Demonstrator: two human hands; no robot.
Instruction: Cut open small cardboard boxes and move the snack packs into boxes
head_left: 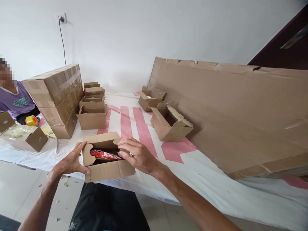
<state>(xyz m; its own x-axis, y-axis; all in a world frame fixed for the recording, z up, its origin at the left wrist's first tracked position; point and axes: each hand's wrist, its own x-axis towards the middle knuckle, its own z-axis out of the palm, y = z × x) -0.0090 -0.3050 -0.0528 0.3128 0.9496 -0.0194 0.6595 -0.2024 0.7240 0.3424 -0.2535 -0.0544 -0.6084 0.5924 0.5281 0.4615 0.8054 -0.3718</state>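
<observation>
At the near edge of the surface the small carton sits steadied by the left hand, fingers wrapped on its side flap, while the right hand, fingers loosely together, presses the red packet down inside.

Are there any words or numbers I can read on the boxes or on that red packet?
None can be read.
Red packet in the small open box between the left hand and right hand: white marks, too blurred to read.
Taped cartons: no print visible.
Purple shirt of the other person: a pattern, no legible words.
</observation>
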